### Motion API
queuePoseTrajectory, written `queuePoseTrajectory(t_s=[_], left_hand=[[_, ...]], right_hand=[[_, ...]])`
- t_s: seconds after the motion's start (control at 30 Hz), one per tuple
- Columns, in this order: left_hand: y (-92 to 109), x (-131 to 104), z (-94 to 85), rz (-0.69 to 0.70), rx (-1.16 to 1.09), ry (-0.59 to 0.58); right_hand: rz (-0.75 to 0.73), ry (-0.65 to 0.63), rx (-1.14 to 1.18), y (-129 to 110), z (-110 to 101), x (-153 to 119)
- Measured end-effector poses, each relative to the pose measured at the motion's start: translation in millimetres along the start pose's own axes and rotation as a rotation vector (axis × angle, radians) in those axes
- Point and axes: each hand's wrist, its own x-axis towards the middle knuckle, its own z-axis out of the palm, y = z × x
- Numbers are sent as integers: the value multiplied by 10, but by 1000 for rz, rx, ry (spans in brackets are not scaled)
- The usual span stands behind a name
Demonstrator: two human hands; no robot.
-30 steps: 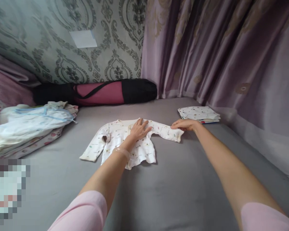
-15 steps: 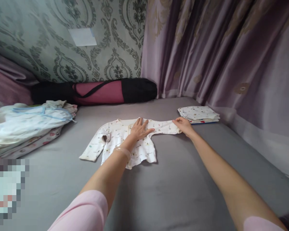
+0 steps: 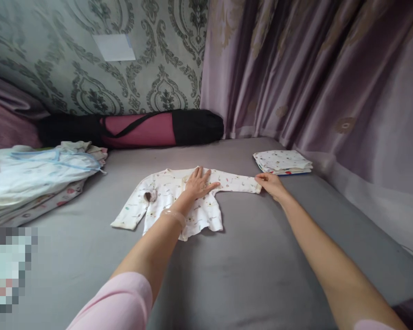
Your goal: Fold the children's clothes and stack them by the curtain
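Note:
A small white baby shirt (image 3: 165,197) with a tiny print lies spread on the grey sheet. My left hand (image 3: 198,183) rests flat on its upper chest, fingers spread. At the cuff of the right-hand sleeve, my right hand (image 3: 270,184) pinches the fabric between thumb and fingers, and that sleeve stretches out straight. The other sleeve slants down to the left on the sheet. My left forearm covers part of the shirt's lower edge.
Folded printed clothes (image 3: 282,161) sit in a small stack beyond my right hand. A heap of clothes (image 3: 37,178) lies at the left. Along the wall stretches a black and maroon long bag (image 3: 141,128). Purple curtains (image 3: 278,68) hang at the right, over the grey sheet's (image 3: 261,256) far edge.
My right hand has shifted slightly right, to the end of the sleeve, which now lies straighter. My left hand stays flat on the shirt. The view has moved a little.

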Motion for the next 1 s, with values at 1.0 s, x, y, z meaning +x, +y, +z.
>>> queuePoseTrajectory(t_s=[1.0], left_hand=[[-58, 59, -8, 74, -115, -21]], right_hand=[[-623, -393, -536, -769, 1223, -372]])
